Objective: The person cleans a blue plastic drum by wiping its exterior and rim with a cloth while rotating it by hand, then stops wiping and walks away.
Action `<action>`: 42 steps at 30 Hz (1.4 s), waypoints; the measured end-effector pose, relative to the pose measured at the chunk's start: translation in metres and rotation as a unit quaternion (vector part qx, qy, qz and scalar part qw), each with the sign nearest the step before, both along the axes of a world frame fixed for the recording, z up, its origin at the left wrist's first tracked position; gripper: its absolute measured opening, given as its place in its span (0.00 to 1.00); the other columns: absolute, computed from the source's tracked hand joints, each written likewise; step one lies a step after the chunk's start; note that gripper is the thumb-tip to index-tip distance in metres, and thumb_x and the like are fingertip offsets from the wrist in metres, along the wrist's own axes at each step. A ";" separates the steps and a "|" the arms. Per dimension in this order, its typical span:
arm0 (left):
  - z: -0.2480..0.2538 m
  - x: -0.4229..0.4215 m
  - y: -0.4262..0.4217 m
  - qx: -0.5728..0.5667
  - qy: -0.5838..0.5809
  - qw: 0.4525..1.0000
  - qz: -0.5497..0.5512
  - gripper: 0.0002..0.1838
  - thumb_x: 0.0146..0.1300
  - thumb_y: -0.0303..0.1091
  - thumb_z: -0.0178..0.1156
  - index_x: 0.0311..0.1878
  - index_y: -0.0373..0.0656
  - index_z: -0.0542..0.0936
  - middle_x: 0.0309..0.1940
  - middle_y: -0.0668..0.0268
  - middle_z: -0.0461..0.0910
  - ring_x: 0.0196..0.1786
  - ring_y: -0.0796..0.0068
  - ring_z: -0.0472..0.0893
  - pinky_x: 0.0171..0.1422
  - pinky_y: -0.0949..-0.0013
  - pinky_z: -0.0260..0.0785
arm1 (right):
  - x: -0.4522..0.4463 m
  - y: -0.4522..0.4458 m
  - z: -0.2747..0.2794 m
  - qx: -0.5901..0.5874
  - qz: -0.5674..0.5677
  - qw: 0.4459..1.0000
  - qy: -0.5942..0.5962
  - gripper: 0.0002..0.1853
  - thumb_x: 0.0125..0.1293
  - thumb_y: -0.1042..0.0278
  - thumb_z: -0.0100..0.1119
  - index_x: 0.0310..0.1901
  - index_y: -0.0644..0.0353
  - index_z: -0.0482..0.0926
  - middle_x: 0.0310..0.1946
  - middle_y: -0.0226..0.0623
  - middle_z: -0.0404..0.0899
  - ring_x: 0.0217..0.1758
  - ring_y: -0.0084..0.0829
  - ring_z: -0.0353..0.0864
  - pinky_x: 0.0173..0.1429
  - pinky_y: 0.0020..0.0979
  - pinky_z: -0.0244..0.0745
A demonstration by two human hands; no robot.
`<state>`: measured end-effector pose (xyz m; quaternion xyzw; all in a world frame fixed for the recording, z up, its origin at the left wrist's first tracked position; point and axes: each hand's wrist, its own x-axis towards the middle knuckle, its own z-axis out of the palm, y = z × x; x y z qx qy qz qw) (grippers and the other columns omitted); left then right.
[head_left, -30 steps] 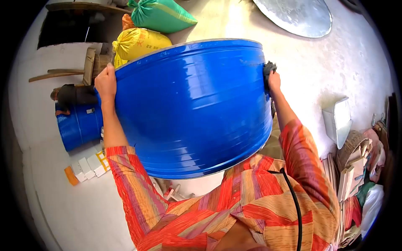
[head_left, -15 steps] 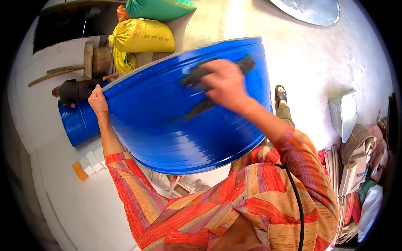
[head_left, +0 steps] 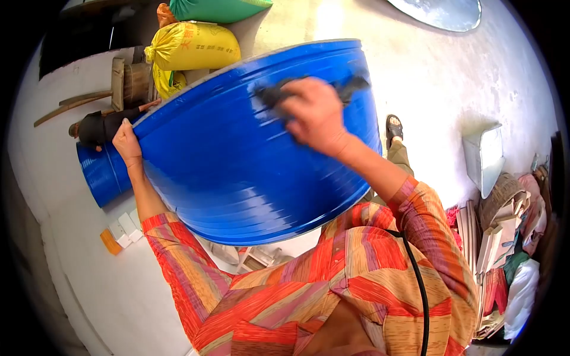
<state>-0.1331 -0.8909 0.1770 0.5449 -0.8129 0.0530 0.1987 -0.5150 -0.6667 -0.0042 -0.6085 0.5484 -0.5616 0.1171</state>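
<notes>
A large blue plastic drum (head_left: 237, 160) lies tilted across the middle of the view, its curved side facing me. My left hand (head_left: 127, 145) grips the drum's rim at the left end, thumb up, the other fingers hidden behind the edge. My right hand (head_left: 314, 113) is closed on a dark grey cloth (head_left: 274, 94), pressed against the drum's upper side. Both the cloth and this hand are slightly blurred by motion. Bright streaks of reflected light lie on the drum's lower part.
Another person in dark clothes (head_left: 101, 127) bends by a second blue drum (head_left: 104, 175) at the left. Yellow (head_left: 199, 46) and green sacks (head_left: 219, 7) lie at the back. A metal bin (head_left: 484, 157) and piled cardboard and cloths (head_left: 499, 237) stand right; a round metal sheet (head_left: 442, 10) lies far right.
My right hand has moved slightly up and left with the cloth; the cloth's lower hanging end no longer shows. The drum and my left hand appear shifted a little up and left.
</notes>
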 end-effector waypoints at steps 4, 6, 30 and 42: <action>-0.002 0.004 0.003 -0.002 -0.014 1.000 0.006 0.18 0.71 0.36 0.53 0.31 0.28 0.77 0.19 0.63 0.74 0.25 0.80 0.68 0.32 0.67 0.64 | -0.020 -0.003 -0.042 0.013 -0.061 0.998 0.012 0.15 0.38 0.77 0.63 0.33 0.52 0.83 0.49 0.36 0.80 0.53 0.42 0.78 0.57 0.39 0.74; 0.000 0.006 0.001 0.019 -0.037 0.999 0.021 0.18 0.71 0.36 0.52 0.31 0.29 0.77 0.20 0.59 0.76 0.26 0.80 0.70 0.33 0.67 0.66 | -0.046 0.004 -0.116 0.149 -0.155 0.968 -0.132 0.15 0.51 0.75 0.63 0.43 0.57 0.84 0.52 0.41 0.77 0.56 0.44 0.74 0.60 0.40 0.72; 0.009 0.026 0.015 0.011 -0.003 0.999 0.047 0.21 0.72 0.40 0.51 0.28 0.31 0.74 0.19 0.68 0.69 0.27 0.80 0.65 0.32 0.69 0.61 | -0.030 -0.012 -0.077 0.149 -0.162 0.973 -0.067 0.14 0.54 0.70 0.61 0.45 0.52 0.83 0.51 0.34 0.81 0.55 0.41 0.76 0.59 0.38 0.73; 0.003 0.034 0.020 0.009 0.003 0.999 0.052 0.22 0.73 0.41 0.51 0.28 0.31 0.73 0.21 0.69 0.69 0.29 0.80 0.65 0.34 0.69 0.62 | -0.035 -0.027 -0.090 0.152 -0.144 0.978 -0.006 0.18 0.49 0.74 0.65 0.44 0.47 0.84 0.49 0.26 0.81 0.53 0.38 0.77 0.56 0.34 0.75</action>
